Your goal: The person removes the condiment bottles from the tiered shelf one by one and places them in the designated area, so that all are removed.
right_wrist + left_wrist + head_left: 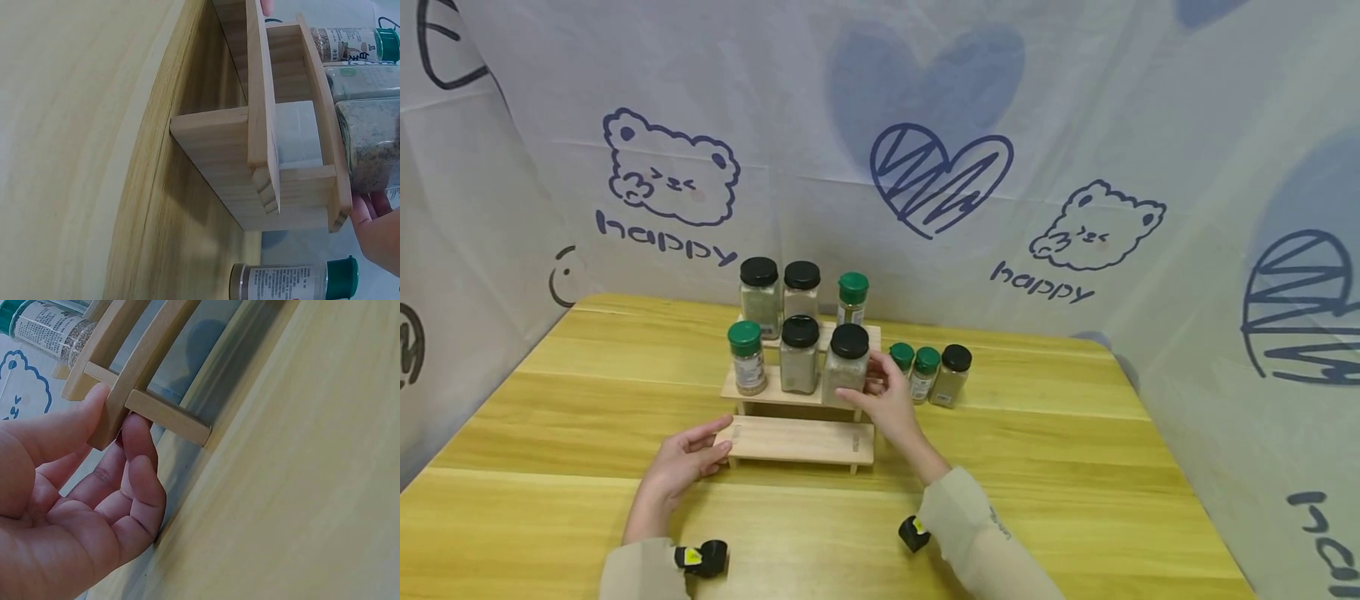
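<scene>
My right hand (889,402) grips a square spice jar (847,367) with a black lid, at the right end of the middle tier of a wooden step rack (801,439). In the right wrist view the jar (372,147) stands right at the tier's board, fingers around its lower side. My left hand (673,468) pinches the left end of the lowest tier, thumb on top and fingers beneath, as the left wrist view shows at the board's end (112,419). Beside the held jar stand another black-lidded jar (800,358) and a green-lidded bottle (748,362).
On the top tier are two black-lidded jars (761,300) and a green-lidded bottle (852,300). Two green-lidded bottles (922,379) and a black-lidded jar (952,379) stand on the wooden table (1060,467) right of the rack. A printed cloth (820,108) hangs behind.
</scene>
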Tool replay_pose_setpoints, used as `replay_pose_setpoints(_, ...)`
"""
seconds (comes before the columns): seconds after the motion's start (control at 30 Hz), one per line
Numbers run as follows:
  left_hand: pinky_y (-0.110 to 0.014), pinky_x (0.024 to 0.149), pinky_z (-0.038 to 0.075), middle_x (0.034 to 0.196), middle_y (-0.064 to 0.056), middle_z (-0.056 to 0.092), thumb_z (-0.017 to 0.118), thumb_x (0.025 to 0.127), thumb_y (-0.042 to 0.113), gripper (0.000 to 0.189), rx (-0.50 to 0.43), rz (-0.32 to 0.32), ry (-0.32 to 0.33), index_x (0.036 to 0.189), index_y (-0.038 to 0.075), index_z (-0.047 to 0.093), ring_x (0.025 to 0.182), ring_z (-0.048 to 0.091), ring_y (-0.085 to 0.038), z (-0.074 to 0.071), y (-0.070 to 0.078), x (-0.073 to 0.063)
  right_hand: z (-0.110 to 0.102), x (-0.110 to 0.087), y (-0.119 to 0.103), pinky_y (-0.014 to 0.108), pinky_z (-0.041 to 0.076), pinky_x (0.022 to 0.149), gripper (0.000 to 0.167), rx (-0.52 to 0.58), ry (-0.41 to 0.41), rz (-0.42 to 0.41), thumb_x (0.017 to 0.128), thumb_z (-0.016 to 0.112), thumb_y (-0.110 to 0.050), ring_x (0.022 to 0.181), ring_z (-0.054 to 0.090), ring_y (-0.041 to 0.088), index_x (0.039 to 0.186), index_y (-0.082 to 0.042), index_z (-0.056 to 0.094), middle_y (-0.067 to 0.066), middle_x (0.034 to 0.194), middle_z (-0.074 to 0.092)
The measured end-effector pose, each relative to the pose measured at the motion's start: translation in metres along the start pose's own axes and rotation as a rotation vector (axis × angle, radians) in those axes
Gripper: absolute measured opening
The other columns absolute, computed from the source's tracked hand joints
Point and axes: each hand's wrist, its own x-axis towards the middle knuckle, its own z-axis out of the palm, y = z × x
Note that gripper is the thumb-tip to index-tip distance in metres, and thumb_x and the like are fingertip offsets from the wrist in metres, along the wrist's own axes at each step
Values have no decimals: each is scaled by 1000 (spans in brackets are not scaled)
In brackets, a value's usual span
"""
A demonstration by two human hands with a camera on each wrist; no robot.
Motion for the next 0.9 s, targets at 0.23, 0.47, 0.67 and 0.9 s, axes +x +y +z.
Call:
replay_pose_setpoints(0.23, -26, 68, 48, 112, -12, 53, 60, 86, 12, 50, -3, 6, -5, 130, -2, 41, 78, 58, -9, 0, 0, -1, -7, -5, 0, 42, 44, 81, 52, -12, 34, -8, 73, 68, 9, 97, 49, 32, 119, 9, 46, 21, 110, 51)
replay_pose_setpoints(0.47, -26, 68, 48, 103, -4, 57, 61, 86, 13, 52, -18, -2, -13, 131, -2, 40, 78, 58, -9, -1, 0, 0, -18, -9, -2, 44, 44, 80, 51, -52, 89, -10, 71, 71, 6, 92, 50, 30, 117, 9, 48, 19, 106, 53)
replay_pose_setpoints(0.67, -26, 69, 48, 108, -7, 55, 61, 86, 14, 52, -13, -4, -17, 131, -1, 40, 79, 58, -9, -1, 0, 1, -28, -14, -3, 35, 45, 78, 52, -66, 118, -9, 70, 72, 6, 90, 50, 25, 117, 8, 48, 18, 107, 53)
replay_pose_setpoints(0.9, -26, 68, 49, 109, -8, 54, 60, 86, 13, 52, -14, -5, -16, 131, -2, 39, 78, 58, -9, -1, 0, 2, -40, -19, -5, 39, 44, 81, 51, -80, 134, -6, 70, 71, 6, 90, 50, 25, 116, 8, 49, 18, 105, 53)
